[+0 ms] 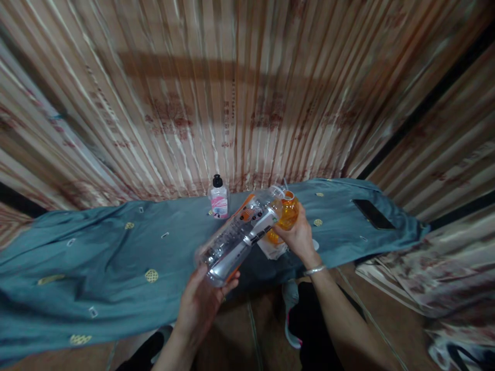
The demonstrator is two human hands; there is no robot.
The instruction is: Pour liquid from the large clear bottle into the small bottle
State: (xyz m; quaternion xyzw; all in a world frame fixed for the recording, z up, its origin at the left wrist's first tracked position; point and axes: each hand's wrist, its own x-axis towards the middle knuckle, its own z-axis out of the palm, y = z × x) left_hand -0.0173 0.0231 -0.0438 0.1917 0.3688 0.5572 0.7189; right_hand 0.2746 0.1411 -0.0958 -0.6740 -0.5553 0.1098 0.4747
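Note:
My left hand (pixel 203 293) is closed round the base of a large clear plastic bottle (pixel 228 260) with a silver and orange label. The bottle is tilted, its neck up and to the right, close to the mouth of an orange translucent bottle (pixel 289 212). Around that orange bottle my right hand (pixel 299 234) is closed, with a bracelet on the wrist. Whether liquid passes between the two cannot be made out. Below the orange bottle is a pale, crumpled-looking item (pixel 274 251), partly hidden. A small bottle with a black cap and pink label (pixel 219 198) stands behind the clear bottle.
A blue-green patterned cloth (pixel 116 257) covers the long narrow surface. A black phone (pixel 373 214) lies near its right end, and a small white disc (pixel 316 245) sits beside my right wrist. A pleated curtain (pixel 232 103) hangs directly behind.

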